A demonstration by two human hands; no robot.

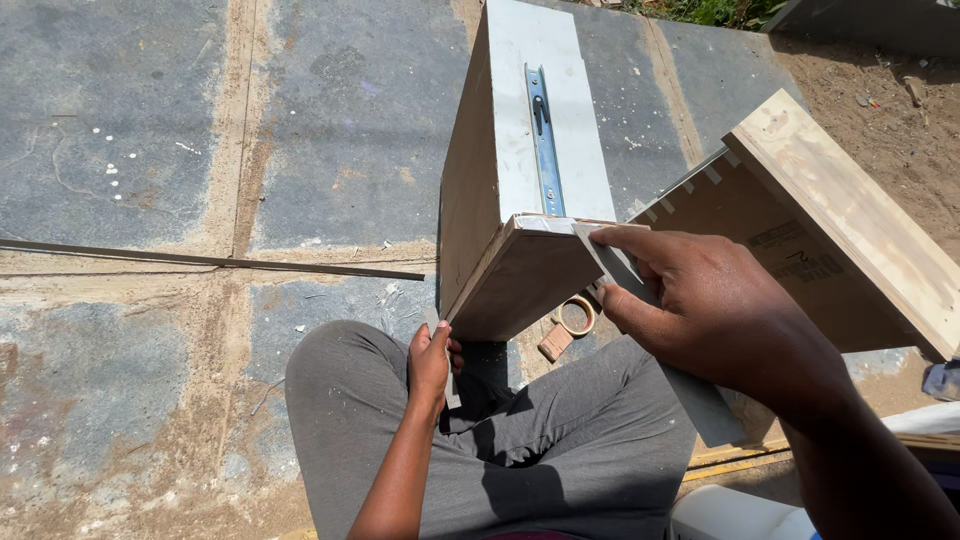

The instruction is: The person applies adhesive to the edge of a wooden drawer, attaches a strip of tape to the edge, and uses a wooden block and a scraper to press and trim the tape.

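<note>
A wooden drawer box stands tilted on edge in front of me, its grey side bearing a metal slide rail. My right hand presses a grey edge-banding strip against the drawer's near edge, fingers pinched on it. The strip runs down past my wrist to my lap. My left hand holds the strip's other end at the drawer's lower corner, over my grey-trousered knee.
A second wooden drawer lies to the right. A roll of tape and a small wood block sit on the stone-slab ground under the drawer. A thin dark strip lies across the slabs at left.
</note>
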